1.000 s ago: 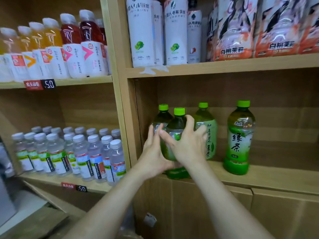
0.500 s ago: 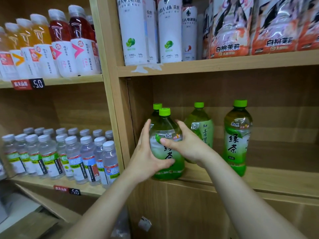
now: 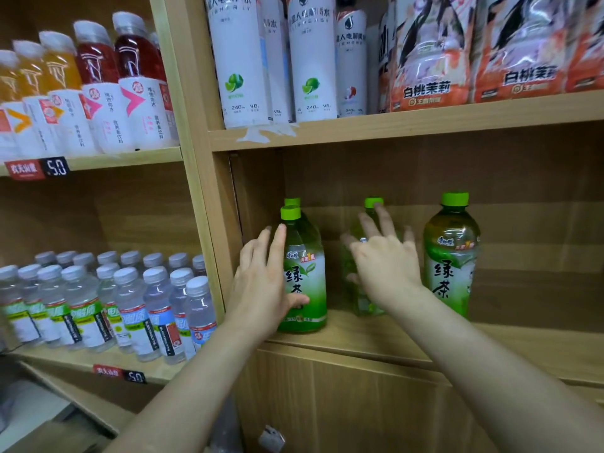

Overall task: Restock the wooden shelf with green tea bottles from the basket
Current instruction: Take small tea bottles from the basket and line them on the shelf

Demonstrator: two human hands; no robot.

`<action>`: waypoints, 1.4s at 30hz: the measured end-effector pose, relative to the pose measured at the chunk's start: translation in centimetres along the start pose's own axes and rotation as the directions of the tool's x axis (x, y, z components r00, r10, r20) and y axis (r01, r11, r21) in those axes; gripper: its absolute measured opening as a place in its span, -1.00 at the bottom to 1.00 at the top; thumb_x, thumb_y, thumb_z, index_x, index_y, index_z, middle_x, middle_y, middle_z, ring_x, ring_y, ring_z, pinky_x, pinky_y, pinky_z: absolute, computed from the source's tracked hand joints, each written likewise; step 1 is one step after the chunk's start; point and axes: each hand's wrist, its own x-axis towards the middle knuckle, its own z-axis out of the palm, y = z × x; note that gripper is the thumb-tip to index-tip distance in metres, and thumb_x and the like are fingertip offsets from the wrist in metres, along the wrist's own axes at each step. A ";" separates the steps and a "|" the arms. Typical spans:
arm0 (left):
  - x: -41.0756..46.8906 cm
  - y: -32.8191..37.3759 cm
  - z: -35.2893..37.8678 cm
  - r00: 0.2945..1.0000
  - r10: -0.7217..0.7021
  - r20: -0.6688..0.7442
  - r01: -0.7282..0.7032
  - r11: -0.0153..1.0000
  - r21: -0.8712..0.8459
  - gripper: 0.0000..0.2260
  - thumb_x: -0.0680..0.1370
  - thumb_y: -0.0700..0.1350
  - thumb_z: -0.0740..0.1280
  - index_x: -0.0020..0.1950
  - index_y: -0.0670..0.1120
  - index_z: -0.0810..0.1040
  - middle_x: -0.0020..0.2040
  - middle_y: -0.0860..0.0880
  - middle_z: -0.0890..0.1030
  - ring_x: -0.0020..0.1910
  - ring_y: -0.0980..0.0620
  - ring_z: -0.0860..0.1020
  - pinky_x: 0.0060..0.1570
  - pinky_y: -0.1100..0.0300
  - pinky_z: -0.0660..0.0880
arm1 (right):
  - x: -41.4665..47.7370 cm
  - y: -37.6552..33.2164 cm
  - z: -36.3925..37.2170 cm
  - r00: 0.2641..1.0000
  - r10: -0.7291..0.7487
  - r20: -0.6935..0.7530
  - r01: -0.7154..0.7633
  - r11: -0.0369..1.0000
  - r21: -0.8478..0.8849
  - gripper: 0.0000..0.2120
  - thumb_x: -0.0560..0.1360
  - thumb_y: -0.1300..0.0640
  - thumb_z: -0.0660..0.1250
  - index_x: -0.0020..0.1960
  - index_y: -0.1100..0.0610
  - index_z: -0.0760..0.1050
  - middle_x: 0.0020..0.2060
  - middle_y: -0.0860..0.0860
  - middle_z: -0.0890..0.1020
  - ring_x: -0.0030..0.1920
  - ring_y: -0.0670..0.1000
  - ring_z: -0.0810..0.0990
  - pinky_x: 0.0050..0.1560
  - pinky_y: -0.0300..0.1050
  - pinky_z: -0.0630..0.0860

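A green tea bottle [image 3: 305, 273] with a green cap stands upright at the front left of the wooden shelf [image 3: 359, 336]. My left hand [image 3: 261, 282] cups its left side, thumb across the label. Behind it, only the cap of a second bottle [image 3: 292, 201] shows. My right hand [image 3: 385, 259], blurred and with fingers spread, is in front of a third green tea bottle [image 3: 372, 203] farther back and holds nothing. A fourth green tea bottle [image 3: 451, 256] stands alone to the right. The basket is not in view.
Small water bottles [image 3: 114, 305] fill the lower left shelf, and red and orange drinks [image 3: 98, 93] the one above. White lime bottles [image 3: 242, 60] and peach-labelled packs [image 3: 425, 60] stand overhead. Bare shelf board lies right of the fourth bottle. Cabinet doors [image 3: 359, 403] are below.
The front bottle has been set down on the shelf's left. My right hand has let go of it and moved right, fingers now spread. The left hand stays on it.
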 end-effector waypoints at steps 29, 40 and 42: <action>2.7 0.7 7.0 0.902 -0.427 -0.061 0.397 0.877 -0.270 -0.27 0.43 0.05 0.46 0.46 0.08 0.10 0.19 -0.17 0.47 0.02 -0.31 0.56 -0.05 -0.07 0.50 | -3.3 -0.3 4.1 0.911 0.408 -0.066 -0.313 0.785 0.535 -0.26 0.53 0.01 0.30 0.54 -0.19 -0.07 0.49 0.14 0.04 0.41 0.23 0.21 0.23 0.05 0.44; 4.9 -0.2 8.2 0.909 -0.415 0.027 0.397 0.847 -0.354 -0.24 0.40 -0.08 0.50 0.45 0.10 0.10 0.33 -0.13 0.43 0.17 -0.21 0.52 0.05 -0.01 0.47 | -3.7 0.3 3.6 0.933 0.354 -0.061 -0.278 0.819 0.502 -0.23 0.52 0.05 0.34 0.53 -0.20 -0.06 0.44 0.15 0.13 0.30 0.18 0.38 0.12 0.02 0.50; 4.8 0.4 7.8 0.886 -0.459 0.068 0.454 0.828 -0.329 -0.33 0.43 -0.12 0.46 0.40 0.09 0.13 0.31 -0.14 0.42 0.13 -0.24 0.53 0.03 -0.06 0.51 | -4.7 1.1 2.9 0.937 0.322 -0.137 -0.182 0.783 0.594 -0.31 0.52 0.11 0.34 0.52 -0.15 0.08 0.36 0.10 0.25 0.14 0.08 0.50 0.06 -0.03 0.55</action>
